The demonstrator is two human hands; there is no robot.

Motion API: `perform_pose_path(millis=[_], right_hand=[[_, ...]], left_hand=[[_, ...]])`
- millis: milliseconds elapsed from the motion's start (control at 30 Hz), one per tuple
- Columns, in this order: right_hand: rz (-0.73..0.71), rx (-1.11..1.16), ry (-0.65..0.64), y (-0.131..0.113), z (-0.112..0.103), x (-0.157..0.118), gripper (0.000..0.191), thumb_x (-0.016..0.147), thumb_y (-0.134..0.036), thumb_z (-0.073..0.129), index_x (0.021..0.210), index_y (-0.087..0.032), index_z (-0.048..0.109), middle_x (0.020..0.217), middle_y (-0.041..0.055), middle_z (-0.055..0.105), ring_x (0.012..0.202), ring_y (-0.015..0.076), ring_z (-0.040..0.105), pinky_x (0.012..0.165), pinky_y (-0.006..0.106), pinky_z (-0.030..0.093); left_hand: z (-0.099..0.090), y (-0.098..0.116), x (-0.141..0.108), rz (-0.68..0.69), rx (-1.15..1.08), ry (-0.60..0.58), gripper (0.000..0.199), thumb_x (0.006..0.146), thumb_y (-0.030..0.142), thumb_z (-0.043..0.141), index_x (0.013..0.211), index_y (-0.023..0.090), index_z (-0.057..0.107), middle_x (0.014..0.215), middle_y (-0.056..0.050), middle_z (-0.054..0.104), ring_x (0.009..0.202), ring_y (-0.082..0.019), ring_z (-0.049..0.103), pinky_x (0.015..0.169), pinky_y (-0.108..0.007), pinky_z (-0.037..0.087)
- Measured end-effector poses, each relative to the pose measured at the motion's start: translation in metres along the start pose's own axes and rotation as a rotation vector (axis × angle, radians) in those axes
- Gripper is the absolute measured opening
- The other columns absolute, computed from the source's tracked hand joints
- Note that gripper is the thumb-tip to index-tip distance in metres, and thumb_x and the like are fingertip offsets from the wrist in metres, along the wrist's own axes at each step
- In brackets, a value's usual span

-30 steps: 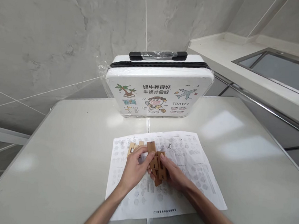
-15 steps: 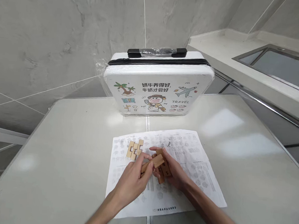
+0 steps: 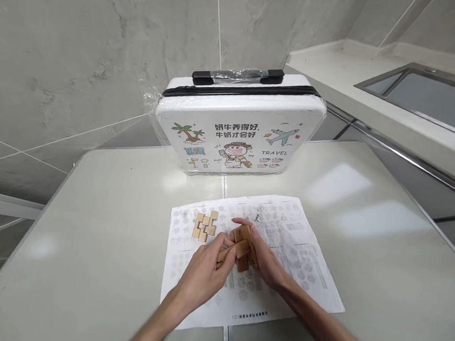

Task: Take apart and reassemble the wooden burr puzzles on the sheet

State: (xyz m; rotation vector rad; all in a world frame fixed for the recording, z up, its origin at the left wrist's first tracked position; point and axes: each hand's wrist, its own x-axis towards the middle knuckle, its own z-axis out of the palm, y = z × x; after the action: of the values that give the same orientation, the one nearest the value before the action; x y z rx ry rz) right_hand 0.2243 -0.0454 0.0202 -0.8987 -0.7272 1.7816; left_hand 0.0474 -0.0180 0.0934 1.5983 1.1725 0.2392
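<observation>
My right hand [image 3: 265, 257] is closed around a cluster of interlocking brown wooden puzzle pieces [image 3: 243, 234], some marked with dark figures. Between the thumb and fingers of my left hand [image 3: 208, 261] is a single wooden puzzle piece [image 3: 224, 255], one end of which lies against the cluster. Whether it is seated in the others I cannot tell, since my fingers cover part of it. Both hands are over a printed instruction sheet [image 3: 280, 295]. Lighter notched wooden pieces [image 3: 206, 221] lie side by side on the sheet, beyond my left hand.
A white suitcase [image 3: 200, 110] in clear plastic stands on the pale table [image 3: 99, 244], behind the sheet. Behind it is a grey tiled wall [image 3: 143, 38]. A white counter [image 3: 330, 68] with a metal-framed inset [image 3: 426, 97] runs along the right.
The cluster in my right hand has turned a little, and the left-hand piece has shifted against it. The light pieces on the sheet stay where they were.
</observation>
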Motion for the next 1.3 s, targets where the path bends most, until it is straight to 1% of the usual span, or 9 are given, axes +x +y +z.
perform_pose_path(millis=[267, 433, 600, 733, 833, 933, 1067, 1133, 1300], right_hand=[[-0.026, -0.098, -0.018, -0.002, 0.001, -0.005, 0.057, 0.11, -0.07, 0.039, 0.154, -0.034, 0.046, 0.107, 0.003, 0.057, 0.079, 0.0179, 0.06, 0.071, 0.031, 0.054], [-0.015, -0.143, -0.017, -0.006, 0.001, -0.007, 0.057, 0.109, -0.071, 0.041, 0.155, -0.038, 0.044, 0.111, 0.0037, 0.056, 0.079, 0.0178, 0.059, 0.068, 0.031, 0.053], [0.0, -0.096, -0.034, -0.003, 0.0, -0.005, 0.057, 0.11, -0.071, 0.04, 0.154, -0.036, 0.042, 0.099, 0.0005, 0.055, 0.072, 0.0166, 0.058, 0.064, 0.03, 0.049], [0.01, -0.089, -0.035, -0.001, -0.001, -0.004, 0.056, 0.109, -0.071, 0.04, 0.153, -0.035, 0.042, 0.096, -0.0004, 0.054, 0.067, 0.0156, 0.056, 0.059, 0.028, 0.046], [0.004, -0.086, -0.031, -0.001, -0.001, -0.004, 0.055, 0.11, -0.07, 0.039, 0.152, -0.035, 0.042, 0.095, -0.0005, 0.054, 0.063, 0.0148, 0.054, 0.055, 0.027, 0.043], [-0.011, -0.068, -0.045, -0.003, 0.0, -0.004, 0.054, 0.11, -0.07, 0.038, 0.151, -0.034, 0.042, 0.096, -0.0003, 0.054, 0.062, 0.0147, 0.054, 0.052, 0.027, 0.041], [-0.013, -0.056, -0.053, -0.004, 0.003, -0.004, 0.054, 0.11, -0.07, 0.038, 0.148, -0.033, 0.045, 0.096, -0.0001, 0.053, 0.062, 0.0143, 0.053, 0.051, 0.026, 0.041], [-0.022, -0.048, -0.034, -0.004, 0.004, -0.004, 0.054, 0.11, -0.071, 0.038, 0.148, -0.034, 0.046, 0.095, -0.0004, 0.053, 0.061, 0.0138, 0.052, 0.051, 0.026, 0.041], [-0.028, -0.046, 0.02, -0.007, 0.003, -0.003, 0.058, 0.107, -0.074, 0.038, 0.15, -0.036, 0.047, 0.098, 0.0007, 0.056, 0.06, 0.0141, 0.05, 0.051, 0.027, 0.043]], left_hand=[[-0.002, -0.002, 0.001, 0.007, 0.008, -0.012, 0.025, 0.109, 0.045, 0.043, 0.093, 0.027, 0.045, 0.059, 0.01, 0.042, 0.053, -0.014, 0.034, 0.051, -0.026, 0.023], [-0.001, -0.004, 0.001, 0.022, -0.038, -0.02, 0.024, 0.11, 0.042, 0.043, 0.091, 0.026, 0.043, 0.059, 0.01, 0.041, 0.053, -0.014, 0.032, 0.052, -0.025, 0.024], [0.0, -0.005, -0.001, 0.034, -0.055, -0.011, 0.025, 0.11, 0.044, 0.044, 0.094, 0.026, 0.046, 0.061, 0.009, 0.046, 0.053, -0.013, 0.036, 0.051, -0.025, 0.024], [-0.001, -0.005, 0.0, 0.046, -0.049, -0.01, 0.024, 0.11, 0.043, 0.045, 0.093, 0.026, 0.048, 0.06, 0.009, 0.048, 0.052, -0.013, 0.037, 0.052, -0.025, 0.025], [-0.003, -0.004, 0.001, 0.061, -0.045, -0.019, 0.025, 0.11, 0.042, 0.047, 0.092, 0.025, 0.049, 0.063, 0.007, 0.057, 0.055, -0.014, 0.045, 0.055, -0.025, 0.03], [-0.006, -0.003, 0.003, 0.07, -0.098, -0.052, 0.025, 0.111, 0.043, 0.048, 0.094, 0.025, 0.051, 0.078, 0.002, 0.075, 0.065, -0.016, 0.06, 0.062, -0.026, 0.038], [-0.003, -0.004, 0.005, 0.084, -0.147, -0.072, 0.025, 0.111, 0.044, 0.049, 0.096, 0.024, 0.053, 0.089, -0.003, 0.081, 0.083, -0.022, 0.073, 0.073, -0.03, 0.047], [0.002, -0.005, 0.006, 0.059, -0.122, -0.05, 0.025, 0.111, 0.046, 0.047, 0.098, 0.025, 0.052, 0.089, -0.003, 0.081, 0.081, -0.023, 0.072, 0.07, -0.031, 0.047], [0.011, -0.011, 0.008, 0.014, -0.14, -0.009, 0.027, 0.111, 0.051, 0.046, 0.101, 0.026, 0.045, 0.087, -0.003, 0.08, 0.066, -0.02, 0.063, 0.059, -0.028, 0.038]])
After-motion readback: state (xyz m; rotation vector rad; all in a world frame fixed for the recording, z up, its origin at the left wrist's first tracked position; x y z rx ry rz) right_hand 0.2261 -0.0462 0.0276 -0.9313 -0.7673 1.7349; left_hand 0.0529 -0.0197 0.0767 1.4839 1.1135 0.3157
